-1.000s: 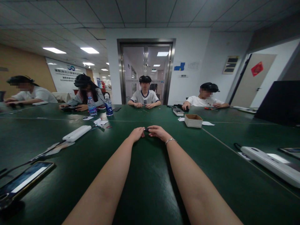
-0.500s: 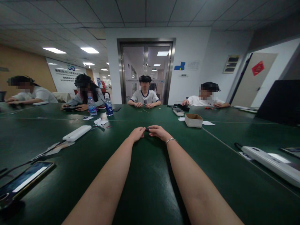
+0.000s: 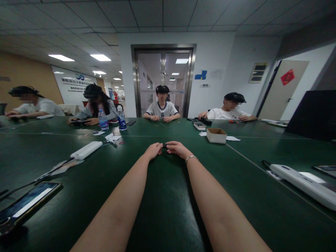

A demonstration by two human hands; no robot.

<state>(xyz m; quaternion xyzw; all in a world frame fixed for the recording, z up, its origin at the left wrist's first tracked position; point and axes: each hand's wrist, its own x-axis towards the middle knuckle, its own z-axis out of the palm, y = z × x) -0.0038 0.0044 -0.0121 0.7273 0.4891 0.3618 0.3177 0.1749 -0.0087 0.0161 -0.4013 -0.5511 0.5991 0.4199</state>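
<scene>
Our left hand [image 3: 153, 151] and right hand [image 3: 177, 149] pinch one small black object [image 3: 164, 146] between them over one green table [image 3: 168, 189]. Beyond, we count two bottles [image 3: 121, 120] and one open box [image 3: 216, 138].

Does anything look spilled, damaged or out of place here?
Nothing looks spilled or damaged; both bottles stand upright. Only mild clutter stands out: paper scraps lie loose and untidy on the table. The dark piece between the left hand and right hand is too small to judge.
</scene>
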